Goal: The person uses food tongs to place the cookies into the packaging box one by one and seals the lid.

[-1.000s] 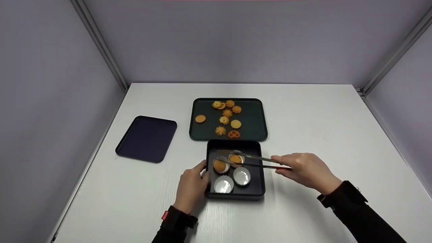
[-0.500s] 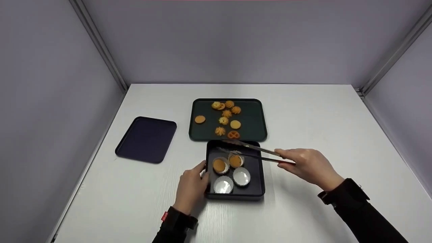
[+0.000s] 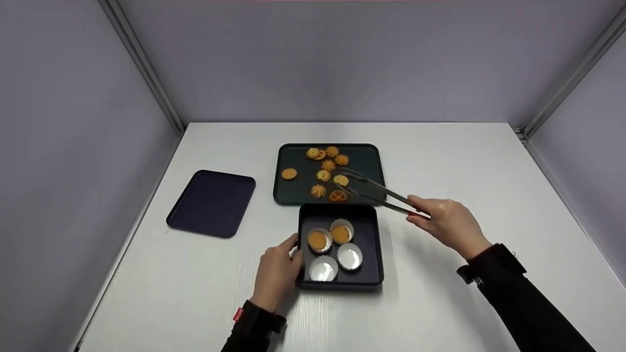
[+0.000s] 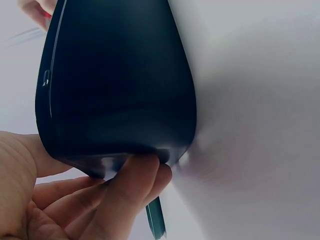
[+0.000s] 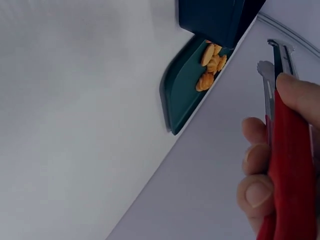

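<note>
My left hand [image 3: 276, 271] holds the left wall of a deep black baking tin [image 3: 367, 264], its fingers against the outside in the left wrist view. Inside stand two silver cups [image 3: 350, 256] with nothing in them and two more cups, each with a round cookie [image 3: 317, 240]. My right hand [image 3: 447, 222] grips metal tongs [image 3: 394, 195] by their red handles [image 5: 292, 165]. The tongs' tips are spread over the green tray [image 3: 367, 159], on either side of a pale round cookie [image 3: 341, 180].
Also on the green tray are several swirled cookies [image 3: 318, 190], a pretzel-shaped cookie [image 3: 338, 196] and a round one [image 3: 289, 174] at its left. A dark purple tray [image 3: 212, 203] lies to the left on the white table [image 3: 440, 156]. Grey walls enclose the table.
The right hand has lifted the tongs from above the cups and carried them away from me to the pale round cookie, their tips spreading. My left hand stays at the tin.
</note>
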The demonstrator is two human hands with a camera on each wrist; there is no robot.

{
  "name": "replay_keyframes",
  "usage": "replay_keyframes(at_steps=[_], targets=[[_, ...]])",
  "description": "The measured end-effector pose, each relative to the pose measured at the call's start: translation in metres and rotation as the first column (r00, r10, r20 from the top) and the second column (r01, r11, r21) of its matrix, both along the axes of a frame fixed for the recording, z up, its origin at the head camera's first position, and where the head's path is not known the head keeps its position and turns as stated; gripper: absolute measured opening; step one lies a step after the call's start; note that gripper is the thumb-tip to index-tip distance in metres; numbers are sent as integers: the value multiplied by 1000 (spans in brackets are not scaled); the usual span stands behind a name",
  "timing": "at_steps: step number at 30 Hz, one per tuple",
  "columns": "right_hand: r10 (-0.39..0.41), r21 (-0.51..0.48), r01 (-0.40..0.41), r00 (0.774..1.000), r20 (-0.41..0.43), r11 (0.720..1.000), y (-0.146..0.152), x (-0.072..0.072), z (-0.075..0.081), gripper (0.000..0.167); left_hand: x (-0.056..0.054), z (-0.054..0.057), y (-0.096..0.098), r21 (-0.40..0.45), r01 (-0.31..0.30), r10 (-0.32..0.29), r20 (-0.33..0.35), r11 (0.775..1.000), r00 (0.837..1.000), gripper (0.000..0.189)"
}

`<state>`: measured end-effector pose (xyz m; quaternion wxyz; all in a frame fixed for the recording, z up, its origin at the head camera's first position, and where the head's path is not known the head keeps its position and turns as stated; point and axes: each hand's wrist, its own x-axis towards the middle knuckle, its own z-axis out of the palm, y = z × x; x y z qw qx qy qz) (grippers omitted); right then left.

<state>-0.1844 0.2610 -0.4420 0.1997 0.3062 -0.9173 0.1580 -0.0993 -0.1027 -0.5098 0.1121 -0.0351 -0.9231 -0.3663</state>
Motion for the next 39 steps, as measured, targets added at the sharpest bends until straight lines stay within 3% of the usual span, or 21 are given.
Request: replay_keyframes(at_steps=[6, 16, 39], targets=[[-59, 30, 57, 995, 77, 998, 1, -10, -4, 24, 0, 0, 0, -1, -4, 4, -2, 1000, 1000, 38], [-141, 85, 125, 966, 218, 988, 3, -26, -11, 29, 0, -1, -1, -11, -6, 5, -21, 1000, 1000, 37], [-125, 117, 96, 952, 278, 988, -9, -42, -20, 32, 0, 0, 0, -16, -10, 10, 5, 1000, 1000, 37]])
